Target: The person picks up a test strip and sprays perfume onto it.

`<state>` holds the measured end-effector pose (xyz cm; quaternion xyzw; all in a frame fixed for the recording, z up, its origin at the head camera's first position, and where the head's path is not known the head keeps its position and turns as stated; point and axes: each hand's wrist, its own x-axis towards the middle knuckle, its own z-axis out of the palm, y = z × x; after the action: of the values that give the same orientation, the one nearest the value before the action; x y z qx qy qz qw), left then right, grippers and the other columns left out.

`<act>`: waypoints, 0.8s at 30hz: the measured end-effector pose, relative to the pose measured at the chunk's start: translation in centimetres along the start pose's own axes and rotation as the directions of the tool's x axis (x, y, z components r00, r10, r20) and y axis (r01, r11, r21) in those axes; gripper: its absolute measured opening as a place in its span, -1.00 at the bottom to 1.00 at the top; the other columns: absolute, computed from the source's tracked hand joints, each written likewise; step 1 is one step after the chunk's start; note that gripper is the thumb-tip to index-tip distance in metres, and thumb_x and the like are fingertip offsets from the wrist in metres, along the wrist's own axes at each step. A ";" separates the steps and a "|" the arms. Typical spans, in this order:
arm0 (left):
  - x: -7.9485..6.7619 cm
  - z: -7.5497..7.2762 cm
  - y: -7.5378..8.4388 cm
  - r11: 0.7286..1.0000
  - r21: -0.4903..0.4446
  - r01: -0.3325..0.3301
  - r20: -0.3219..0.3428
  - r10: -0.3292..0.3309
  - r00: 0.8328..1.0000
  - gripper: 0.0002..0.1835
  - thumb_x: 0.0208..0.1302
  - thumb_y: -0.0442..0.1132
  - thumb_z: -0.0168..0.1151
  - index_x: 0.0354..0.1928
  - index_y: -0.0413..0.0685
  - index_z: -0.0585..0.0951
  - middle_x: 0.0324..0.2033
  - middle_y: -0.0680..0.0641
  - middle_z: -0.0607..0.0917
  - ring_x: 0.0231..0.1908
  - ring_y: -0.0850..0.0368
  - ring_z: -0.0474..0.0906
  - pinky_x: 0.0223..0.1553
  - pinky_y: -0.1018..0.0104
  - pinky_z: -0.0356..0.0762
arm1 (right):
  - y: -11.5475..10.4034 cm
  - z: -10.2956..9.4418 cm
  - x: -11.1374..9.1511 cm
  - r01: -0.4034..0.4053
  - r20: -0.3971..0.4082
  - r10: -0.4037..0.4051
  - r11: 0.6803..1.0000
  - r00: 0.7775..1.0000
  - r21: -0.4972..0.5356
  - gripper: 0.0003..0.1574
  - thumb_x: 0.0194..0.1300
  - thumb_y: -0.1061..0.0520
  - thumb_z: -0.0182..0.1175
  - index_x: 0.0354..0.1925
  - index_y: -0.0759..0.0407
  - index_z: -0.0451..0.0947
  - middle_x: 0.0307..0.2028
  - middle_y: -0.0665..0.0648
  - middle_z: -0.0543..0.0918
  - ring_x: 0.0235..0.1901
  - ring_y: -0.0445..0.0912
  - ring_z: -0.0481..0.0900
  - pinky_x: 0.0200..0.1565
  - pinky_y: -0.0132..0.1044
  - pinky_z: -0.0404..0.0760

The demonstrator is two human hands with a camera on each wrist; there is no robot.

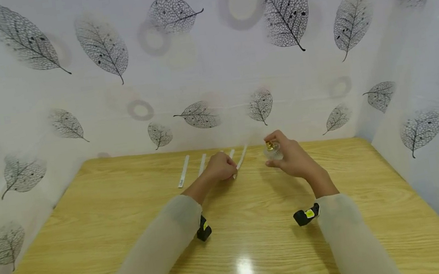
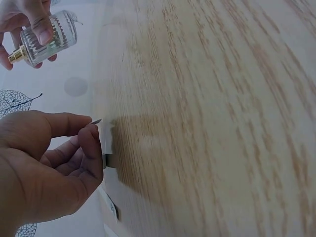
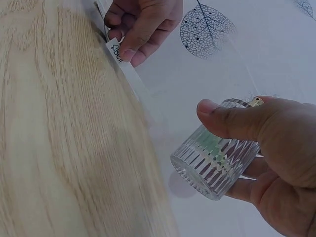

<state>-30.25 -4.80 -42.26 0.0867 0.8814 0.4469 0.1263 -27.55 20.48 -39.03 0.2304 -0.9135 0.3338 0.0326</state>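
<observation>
In the head view my left hand (image 1: 220,167) pinches the near end of a white paper strip (image 1: 241,157) between thumb and fingers. Handwriting shows on the pinched end of that paper strip (image 3: 129,74) in the right wrist view. My right hand (image 1: 294,158) grips a clear ribbed glass perfume bottle (image 3: 212,155) with a gold spray top (image 1: 269,144). The bottle is held off the table, to the right of the strip. Its index finger lies at the spray top; whether it presses is unclear.
More white strips lie on the wooden table (image 1: 256,224) around my left hand: one strip (image 1: 183,172) at the far left, another strip (image 1: 202,164) beside it, and one strip (image 1: 232,153) partly behind the hand. A leaf-patterned curtain (image 1: 211,73) borders the table's far edge.
</observation>
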 end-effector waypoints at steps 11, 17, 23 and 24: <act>0.4 0.5 0.4 0.996 0.085 0.021 -0.033 -0.019 0.999 -0.83 0.18 -0.48 0.23 -0.29 -0.25 0.79 -0.60 -0.05 0.72 -0.58 0.17 0.60 -0.45 0.37 0.60 | 1.2 0.9 1.0 -0.038 0.070 0.030 0.994 0.997 0.103 -0.34 0.30 0.27 0.41 0.20 0.13 0.25 0.31 0.41 0.47 0.28 0.29 0.46 0.17 0.22 0.52; 0.6 0.6 0.4 0.994 0.109 0.011 -0.022 -0.008 1.000 -0.82 0.18 -0.49 0.22 -0.33 -0.24 0.80 -0.51 -0.05 0.74 -0.54 0.15 0.62 -0.43 0.36 0.62 | 1.8 1.6 1.3 -0.041 0.062 0.032 0.987 0.998 0.154 -0.35 0.27 0.30 0.42 0.16 0.12 0.26 0.25 0.34 0.51 0.20 0.23 0.53 0.09 0.15 0.57; 1.0 0.6 0.6 0.988 0.144 0.047 -0.029 -0.043 0.999 -0.80 0.15 -0.51 0.21 -0.50 -0.21 0.77 -0.56 -0.01 0.69 -0.62 0.19 0.51 -0.59 0.41 0.49 | 0.7 1.3 1.1 -0.058 0.079 0.041 0.972 0.996 0.226 -0.36 0.27 0.38 0.38 0.17 0.27 0.25 0.24 0.42 0.50 0.15 0.26 0.55 0.01 0.07 0.59; 1.1 0.6 0.5 0.987 0.150 0.051 -0.030 -0.047 0.998 -0.79 0.15 -0.51 0.22 -0.53 -0.21 0.76 -0.58 -0.01 0.68 -0.63 0.19 0.49 -0.61 0.41 0.46 | 0.2 1.2 1.0 -0.064 0.086 0.044 0.968 0.995 0.243 -0.36 0.27 0.40 0.37 0.18 0.32 0.24 0.25 0.45 0.49 0.15 0.27 0.55 0.01 0.07 0.59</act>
<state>-31.12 -3.78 -42.31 0.0681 0.9162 0.3768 0.1186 -28.42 19.52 -39.87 0.2208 -0.8717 0.4354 -0.0418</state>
